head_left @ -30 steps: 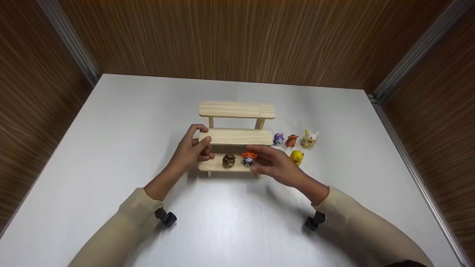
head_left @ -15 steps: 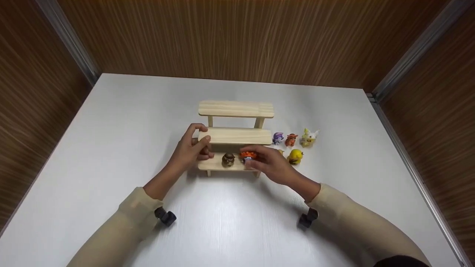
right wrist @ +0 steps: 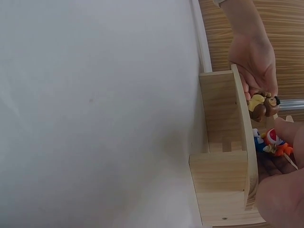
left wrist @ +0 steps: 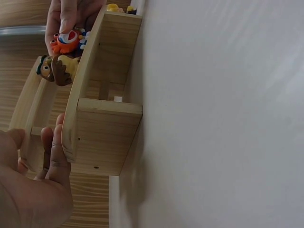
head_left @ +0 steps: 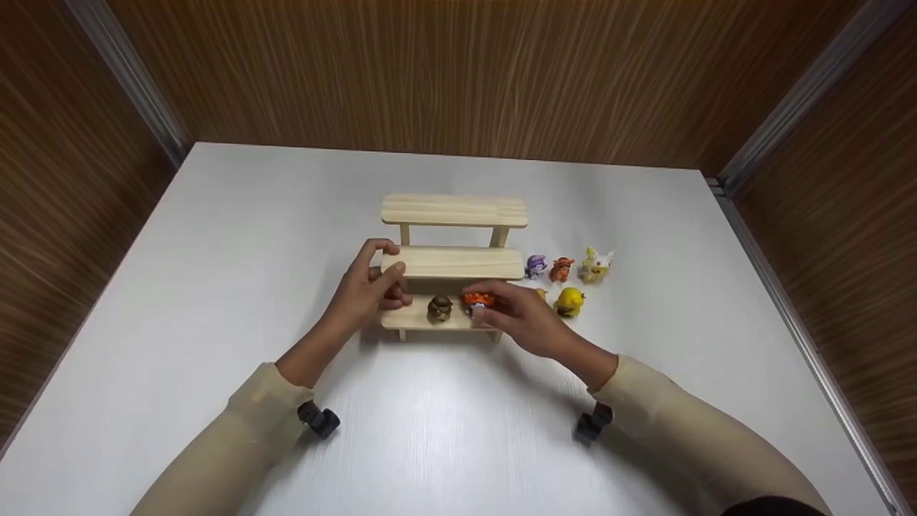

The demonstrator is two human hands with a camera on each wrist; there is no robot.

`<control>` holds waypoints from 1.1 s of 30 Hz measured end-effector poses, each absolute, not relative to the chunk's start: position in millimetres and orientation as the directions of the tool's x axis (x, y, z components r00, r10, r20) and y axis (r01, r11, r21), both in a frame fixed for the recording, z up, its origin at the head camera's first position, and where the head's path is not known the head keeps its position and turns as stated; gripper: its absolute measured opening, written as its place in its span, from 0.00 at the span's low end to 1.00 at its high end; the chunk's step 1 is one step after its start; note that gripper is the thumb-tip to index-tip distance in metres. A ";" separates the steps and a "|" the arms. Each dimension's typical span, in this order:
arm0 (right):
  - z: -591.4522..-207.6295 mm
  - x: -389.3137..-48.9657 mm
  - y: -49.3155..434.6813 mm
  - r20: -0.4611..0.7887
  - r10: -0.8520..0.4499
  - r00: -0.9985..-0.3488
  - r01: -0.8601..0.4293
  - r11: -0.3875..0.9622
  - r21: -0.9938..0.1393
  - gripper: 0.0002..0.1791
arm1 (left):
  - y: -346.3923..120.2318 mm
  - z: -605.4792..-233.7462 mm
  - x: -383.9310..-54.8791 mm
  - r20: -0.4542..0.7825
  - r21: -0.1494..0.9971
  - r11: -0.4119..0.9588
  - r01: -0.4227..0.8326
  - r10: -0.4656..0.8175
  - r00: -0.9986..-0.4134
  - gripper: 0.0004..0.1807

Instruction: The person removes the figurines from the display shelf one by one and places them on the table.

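A three-tier wooden display stand point(head_left: 458, 263) rises in steps on the white table. My left hand point(head_left: 364, 288) grips the left end of its middle tier, thumb on top. On the lowest tier stands a brown owl figurine point(head_left: 440, 309), also visible with its yellow belly in the right wrist view. To its right, my right hand point(head_left: 529, 319) pinches an orange-topped figurine point(head_left: 478, 301) between thumb and fingers. The left wrist view shows that figurine's white-and-red face and blue lower body point(left wrist: 66, 42) upright at the tier. Fingers partly cover it in the head view.
Right of the stand are a purple figurine point(head_left: 536, 266), an orange tiger figurine point(head_left: 562, 269), a yellow-and-white one with pointed ears point(head_left: 595, 266) and a yellow one point(head_left: 570, 302). Another lies partly hidden behind my right hand. Wood-grain panels point(head_left: 458, 79) enclose the table.
My right hand has shifted slightly left and its thumb has come across the front of the orange-topped figurine. My left hand keeps its hold on the stand.
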State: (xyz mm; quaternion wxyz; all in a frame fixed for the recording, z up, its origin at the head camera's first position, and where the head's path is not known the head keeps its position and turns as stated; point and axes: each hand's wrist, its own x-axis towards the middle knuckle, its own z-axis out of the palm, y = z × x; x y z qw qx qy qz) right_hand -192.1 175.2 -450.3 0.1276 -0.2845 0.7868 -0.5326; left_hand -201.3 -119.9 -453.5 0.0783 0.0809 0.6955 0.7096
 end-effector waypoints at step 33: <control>-450.1 -192.0 187.4 0.098 -0.592 -0.800 -0.294 0.243 -0.925 0.19 | -119.7 -454.5 -202.3 0.021 1.000 -0.003 0.021 0.219 -0.976 0.18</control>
